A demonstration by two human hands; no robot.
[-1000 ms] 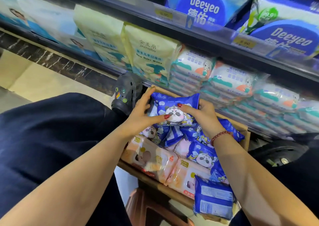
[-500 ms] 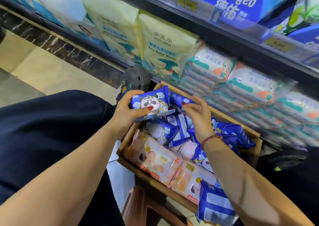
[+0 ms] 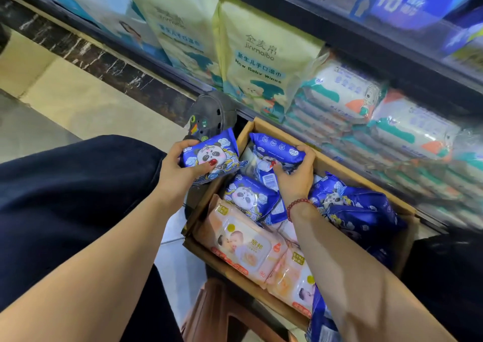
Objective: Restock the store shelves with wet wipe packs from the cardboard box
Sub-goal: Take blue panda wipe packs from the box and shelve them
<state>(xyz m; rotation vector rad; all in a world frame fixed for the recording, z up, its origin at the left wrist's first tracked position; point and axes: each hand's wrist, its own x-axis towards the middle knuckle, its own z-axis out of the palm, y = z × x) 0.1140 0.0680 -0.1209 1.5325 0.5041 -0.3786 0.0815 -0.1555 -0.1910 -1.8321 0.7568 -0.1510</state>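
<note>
1. Progress, judged from the stock on view: the job looks far from finished; the cardboard box (image 3: 235,273) holds plenty, with peach packs (image 3: 243,245) along its near side, a heap of loose blue packs (image 3: 360,211) at its right and 1 more panda-faced pack (image 3: 245,195) in the middle.
2. The shelf (image 3: 379,43) facing the person carries pale yellow bags (image 3: 261,54) and stacked white-and-teal packs (image 3: 345,90); no blue panda stock shows there, so none of this kind appears shelved in view.
3. The left hand (image 3: 180,169) grips 1 blue panda pack (image 3: 209,156), thumb laid across its front and fingers curled round its far edge; the pack is out of the box, just beside the far-left corner and above a dark shoe (image 3: 211,114).
4. The right hand (image 3: 295,177) is inside the box, fingers curled over the right end of a second blue pack (image 3: 277,148), thumb tucked at its near side; that pack sits at the box's far-left corner on top of others; whether it has lifted clear I cannot tell.
5. Left to do, as I judge it: carry these 2 packs to a shelf slot, then work through the rest.
</note>
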